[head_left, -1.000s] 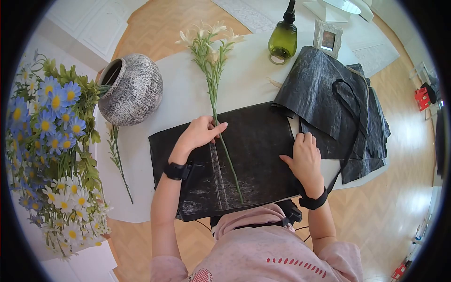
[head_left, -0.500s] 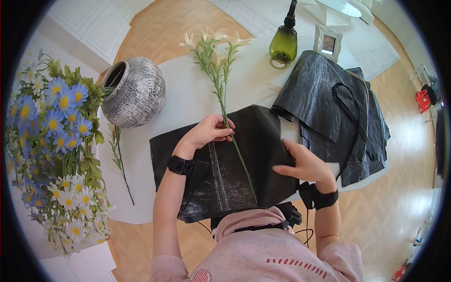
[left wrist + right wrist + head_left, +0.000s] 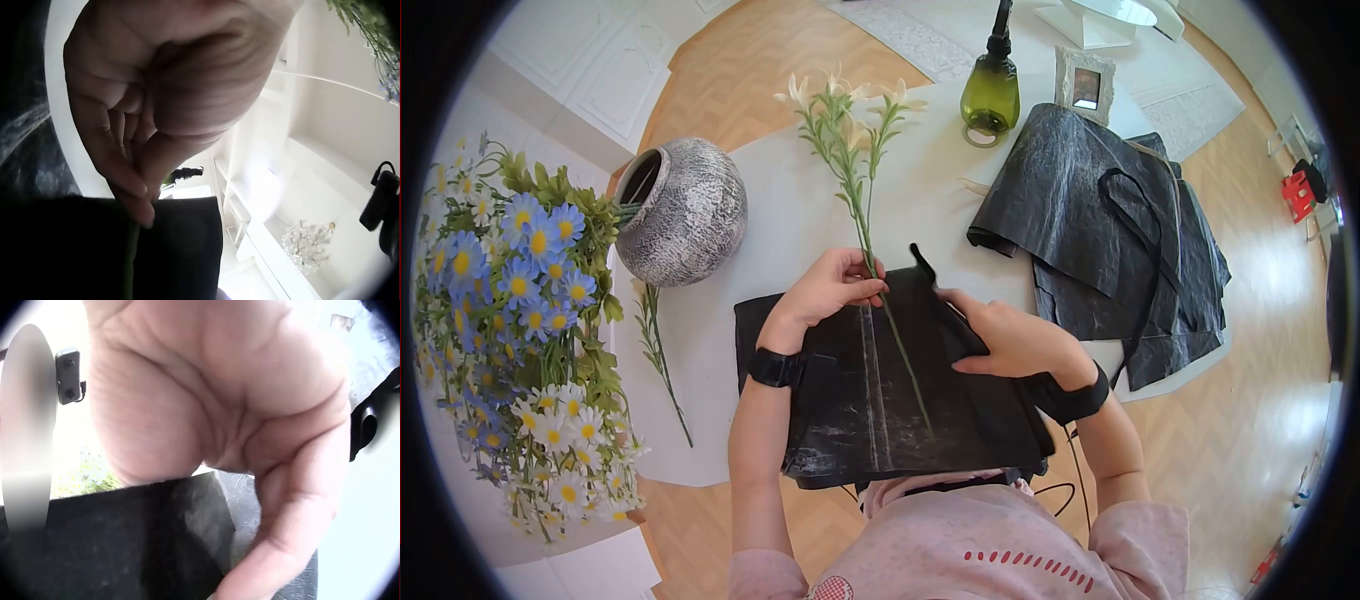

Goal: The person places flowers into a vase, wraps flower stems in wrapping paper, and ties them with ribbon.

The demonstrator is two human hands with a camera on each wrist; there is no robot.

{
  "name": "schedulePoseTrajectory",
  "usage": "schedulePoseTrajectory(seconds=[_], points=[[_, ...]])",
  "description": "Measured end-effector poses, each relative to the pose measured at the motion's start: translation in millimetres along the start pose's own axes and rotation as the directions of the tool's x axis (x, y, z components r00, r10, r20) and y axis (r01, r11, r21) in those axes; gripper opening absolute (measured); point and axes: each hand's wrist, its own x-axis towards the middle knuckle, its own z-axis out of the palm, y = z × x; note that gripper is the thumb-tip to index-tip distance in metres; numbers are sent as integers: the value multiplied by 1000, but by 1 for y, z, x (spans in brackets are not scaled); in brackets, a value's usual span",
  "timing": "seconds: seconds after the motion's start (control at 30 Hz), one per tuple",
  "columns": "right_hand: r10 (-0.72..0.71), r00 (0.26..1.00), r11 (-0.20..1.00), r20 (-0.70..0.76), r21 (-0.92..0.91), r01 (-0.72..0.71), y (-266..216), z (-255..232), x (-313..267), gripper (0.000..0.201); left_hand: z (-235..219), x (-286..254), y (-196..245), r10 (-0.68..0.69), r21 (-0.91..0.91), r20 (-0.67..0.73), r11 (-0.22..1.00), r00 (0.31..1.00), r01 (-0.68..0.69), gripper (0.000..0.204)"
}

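A stem of white flowers (image 3: 850, 150) lies over a black sheet (image 3: 830, 400) in the head view; my left hand (image 3: 825, 290) pinches its green stalk between thumb and fingers. In the left wrist view those fingertips of the left hand (image 3: 144, 112) meet on the stalk (image 3: 130, 262). My right hand (image 3: 1020, 345) grips the sheet's right part, which is lifted and folded toward the stalk. The right wrist view has the right hand (image 3: 231, 406) with its thumb and fingers on either side of the black sheet (image 3: 94, 550); some fingertips are hidden.
A textured round vase (image 3: 700, 215) lies tilted at the left, near blue and white flowers (image 3: 530, 270) and a loose stem (image 3: 662, 370). A green bottle (image 3: 990, 95) and a frame (image 3: 1086, 85) stand at the back. More black sheets (image 3: 1080, 210) with a strap lie at the right.
My right hand has moved left, lifting and folding the sheet's right side inward. The left hand still pinches the stalk, which has shifted slightly.
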Motion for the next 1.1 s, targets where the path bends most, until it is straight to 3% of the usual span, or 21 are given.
schedulePoseTrajectory(seconds=[0.07, 0.1, 0.2, 0.23, 0.27, 0.33, 0.4, 0.47, 0.5, 0.53, 0.6, 0.63, 0.73, 0.77, 0.8, 0.83, 0.87, 0.93, 1.0, 1.03, 1.1], points=[[76, 993, 996, -93, 50, -72, -3, 0, 1, 72, 1, 5, -1, 29, -19, 23, 999, 999, -29, 14], [46, 975, 996, -216, 90, -27, 11, 8, 6, 71, 3, 9, -1, 34, -22, 40, 999, 999, -33, 14], [29, 982, 988, -186, 154, 0, 26, 2, 12, 68, 12, 19, 3, 39, -33, 53, 999, 998, -38, 15], [-30, 997, 958, -70, 282, 49, 24, -9, 10, 64, 14, 22, 4, 40, -43, 49, 998, 998, -38, 15], [-31, 997, 959, -65, 279, 48, 29, -13, 7, 64, 16, 25, 5, 42, -47, 45, 998, 998, -40, 15], [-65, 991, 585, 118, 809, -58, 39, -22, 1, 58, 17, 30, 7, 31, -16, 71, 999, 997, -30, 16], [-70, 996, 678, 52, 735, 9, 42, -23, 3, 53, 20, 32, 8, 37, -18, 80, 999, 996, -35, 17], [11, 955, 894, -295, 430, 123, 43, -10, 16, 55, 23, 34, 7, 46, -22, 90, 999, 995, -44, 17], [-76, 943, 957, -325, 243, 161, 33, -11, 15, 57, 24, 35, 5, 48, -26, 95, 999, 994, -45, 17], [-94, 914, 962, -394, 201, 185, 67, 15, 31, 60, 24, 35, 4, 51, -30, 98, 998, 994, -49, 17], [-121, 942, 911, -314, 342, 231, 29, 2, 29, 63, 22, 35, 5, 79, -25, 97, 997, 992, -76, 16], [-72, 961, 974, -266, 188, 125, 31, 3, 30, 61, 21, 35, 5, 92, -12, 104, 996, 990, -91, 16], [-75, 985, 971, -156, 213, 107, 31, 10, 32, 53, 19, 37, 9, 138, 31, 77, 990, 987, -141, 16], [-116, 991, 907, -59, 402, 130, 28, 8, 28, 44, 19, 38, 11, 145, 28, 73, 989, 987, -147, 16], [-117, 991, 909, -57, 395, 130, 30, 9, 23, 44, 18, 40, 12, 171, 4, 93, 985, 981, -172, 17], [-19, 1000, 728, -8, 685, 19, 32, 10, 17, 42, 18, 41, 12, 197, -21, 113, 980, 974, -195, 18], [59, 996, 451, 74, 888, -92, 34, 11, 13, 39, 17, 44, 12, 200, -26, 110, 980, 974, -199, 18], [103, 991, 451, 91, 883, -128, 36, 12, 12, 36, 15, 52, 10, 209, 290, 104, 929, 972, -231, 18], [225, 974, 646, -10, 750, -141, 42, 18, 17, 35, 16, 55, 7, 214, 358, 85, 905, 973, -230, 19], [232, 973, 646, -7, 749, -148, 44, 19, 18, 35, 18, 54, 7, 219, 433, 65, 873, 974, -225, 19], [99, 975, 939, -201, 342, -25, 49, 21, 20, 34, 20, 51, 10, 267, 515, 91, 812, 959, -275, 20]])
